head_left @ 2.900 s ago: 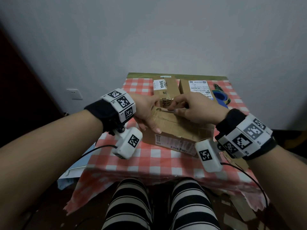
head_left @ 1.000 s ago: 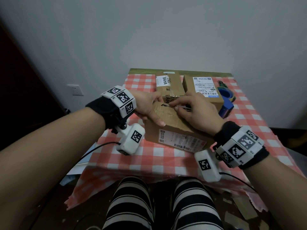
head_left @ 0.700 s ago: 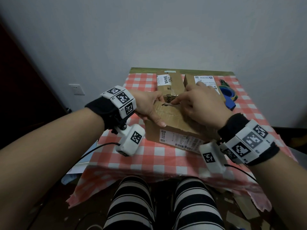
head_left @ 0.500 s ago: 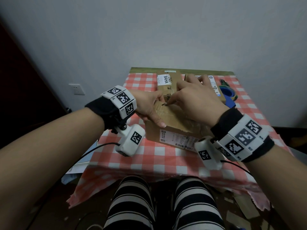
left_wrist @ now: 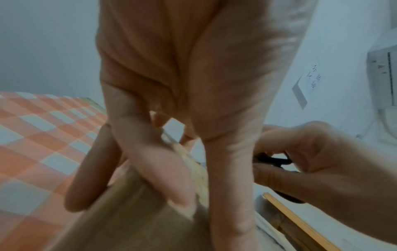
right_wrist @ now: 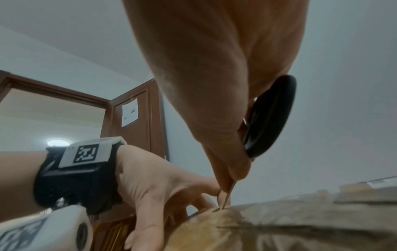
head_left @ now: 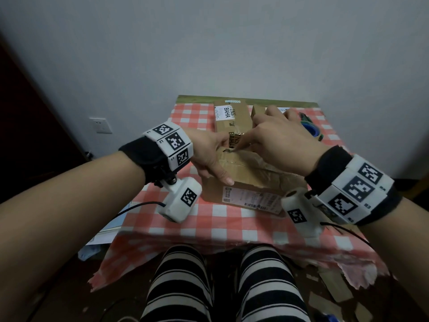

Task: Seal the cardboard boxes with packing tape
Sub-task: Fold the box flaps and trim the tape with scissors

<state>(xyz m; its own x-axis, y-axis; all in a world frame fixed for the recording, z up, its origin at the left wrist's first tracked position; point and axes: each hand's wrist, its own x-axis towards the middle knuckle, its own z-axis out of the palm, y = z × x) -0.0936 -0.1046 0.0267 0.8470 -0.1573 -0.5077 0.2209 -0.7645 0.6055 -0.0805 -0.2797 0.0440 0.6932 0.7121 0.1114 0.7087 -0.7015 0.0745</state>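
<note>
A brown cardboard box (head_left: pixel 250 180) with wrinkled clear tape across its top lies on the checked tablecloth in front of me. My left hand (head_left: pixel 218 161) grips its left end, thumb on the near top edge and fingers over the far side. The same left hand (left_wrist: pixel 171 169) fills the left wrist view. My right hand (head_left: pixel 246 142) holds black-handled scissors (right_wrist: pixel 270 115). Their thin blade (right_wrist: pixel 227 197) points down onto the top of the box (right_wrist: pixel 300 220) at its far left corner, next to my left fingers (right_wrist: pixel 206 188).
Two more cardboard boxes stand at the back of the table, one labelled BAHA (head_left: pixel 232 117) and one (head_left: pixel 258 110) partly behind my right hand. A blue tape dispenser (head_left: pixel 312 132) lies at the back right. The tablecloth (head_left: pixel 232 226) hangs over the near edge above my knees.
My right hand has carried the scissors leftward across the box top to its far left corner. My left hand has kept its grip on the box's left end.
</note>
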